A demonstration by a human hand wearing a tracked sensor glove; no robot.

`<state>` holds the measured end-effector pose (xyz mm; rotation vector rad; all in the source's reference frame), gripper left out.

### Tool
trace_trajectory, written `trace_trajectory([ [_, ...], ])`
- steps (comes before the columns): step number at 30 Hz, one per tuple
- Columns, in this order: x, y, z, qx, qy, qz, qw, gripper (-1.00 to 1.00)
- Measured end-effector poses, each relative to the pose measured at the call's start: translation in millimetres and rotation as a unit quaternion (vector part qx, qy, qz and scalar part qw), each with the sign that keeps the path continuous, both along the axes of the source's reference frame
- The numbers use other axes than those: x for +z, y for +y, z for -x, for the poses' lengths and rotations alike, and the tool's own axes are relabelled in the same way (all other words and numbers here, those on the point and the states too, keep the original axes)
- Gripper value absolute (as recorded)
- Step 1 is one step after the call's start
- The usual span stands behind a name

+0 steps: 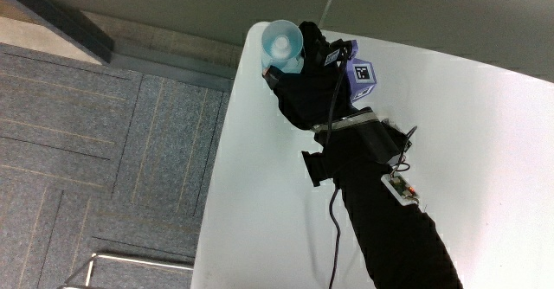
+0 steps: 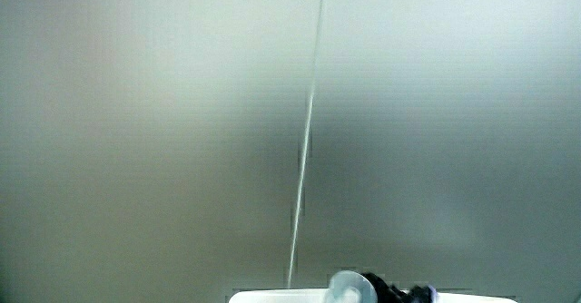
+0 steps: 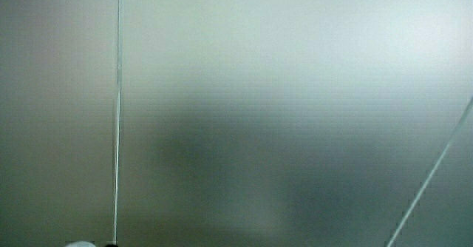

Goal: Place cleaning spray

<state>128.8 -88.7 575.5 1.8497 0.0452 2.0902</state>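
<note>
A pale blue cleaning spray bottle (image 1: pixel 282 45) stands at the corner of the white table (image 1: pixel 485 133), seen from above with its round top showing. The gloved hand (image 1: pixel 301 64) is wrapped around the bottle, fingers curled on its body. The patterned cube (image 1: pixel 359 71) sits on the back of the hand, and the black-sleeved forearm (image 1: pixel 389 228) runs back toward the person. Both side views show mostly a pale wall. In a side view only the bottle's top (image 2: pixel 345 289) and a bit of the glove (image 2: pixel 392 295) peek in above the table's edge.
Grey carpet floor (image 1: pixel 104 150) lies past the table's edge beside the bottle. A metal frame (image 1: pixel 130 261) stands on the floor nearer to the person. A cable (image 1: pixel 332 224) and a small board (image 1: pixel 400 187) sit on the forearm.
</note>
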Motion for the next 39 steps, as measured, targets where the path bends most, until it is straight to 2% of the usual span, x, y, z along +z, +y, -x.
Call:
trace_trajectory([
  [1,3,-0.6,-1.5,0.001,-0.004,0.0,1.0,0.0],
  [3,5,-0.3,-2.7,0.006,0.007,-0.009,0.9999,0.0],
  [7,2,2.0,-3.9,0.009,0.006,0.005,0.9999,0.0],
  [8,7,0.2,-6.4,0.011,0.011,-0.009,0.9998,0.0],
  [9,4,0.9,-6.7,0.014,0.014,-0.007,0.9998,0.0],
  [14,3,1.7,-8.9,0.015,0.015,-0.013,0.9997,-0.19],
  [15,3,1.8,-9.9,0.013,0.025,-0.009,0.9996,-0.23],
  [16,3,2.5,-9.6,0.013,0.013,-0.01,0.9998,-0.27],
  [17,7,2.6,-10.8,0.013,0.017,-0.01,0.9997,-0.31],
  [19,4,4.0,-10.4,0.013,0.013,-0.004,0.9998,-0.38],
  [20,9,4.1,-12.5,0.014,0.022,0.007,0.9996,-0.42],
  [21,8,4.4,-12.5,0.01,0.01,0.003,0.9999,-0.46],
  [24,9,5.1,-15.7,0.014,0.011,0.0,0.9998,-0.58],
  [26,9,6.4,-17.1,0.01,0.014,0.011,0.9998,-0.65],
  [27,10,5.9,-18.2,0.011,0.019,-0.001,0.9998,-0.69],
  [31,10,8.1,-20.5,0.018,0.013,0.002,0.9997,-0.85],
  [32,13,7.6,-22.0,0.017,0.012,-0.006,0.9998,-0.88],
  [34,10,8.2,-23.2,0.017,0.012,-0.004,0.9998,-0.96],
  [35,14,8.1,-25.2,0.018,0.022,0.0,0.9996,-1.0],
  [39,15,7.8,-26.2,0.019,0.02,-0.009,0.9996,-1.0],
])
